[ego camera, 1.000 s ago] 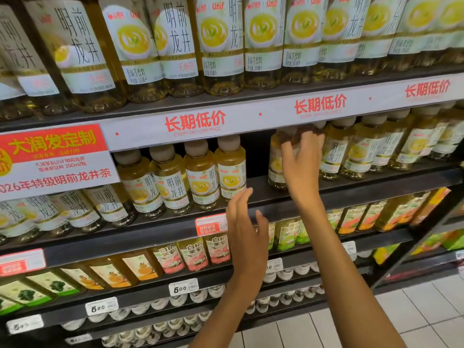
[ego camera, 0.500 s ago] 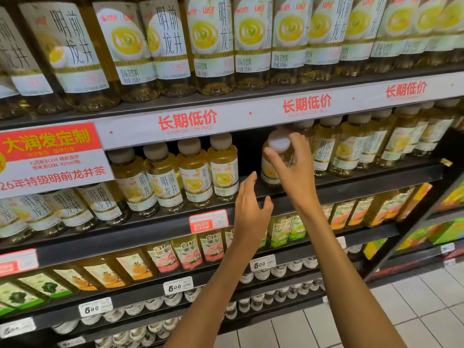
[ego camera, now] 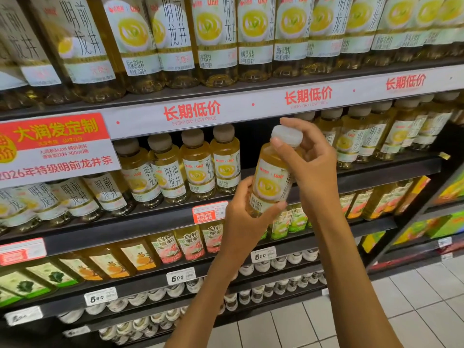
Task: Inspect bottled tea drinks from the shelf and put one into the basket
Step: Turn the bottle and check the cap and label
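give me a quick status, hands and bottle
Left hand grips lower body of clear plastic bottle of yellow tea. Right hand holds its white cap. Bottle off the shelf, tilted. No basket in view.

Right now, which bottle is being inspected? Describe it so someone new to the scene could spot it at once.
Find the white shelf strip with red lettering; just below its middle, one small tea bottle is off the shelf. The right hand holds its white cap, the left hand its base. Unlike its upright shelved neighbours, it is tilted.
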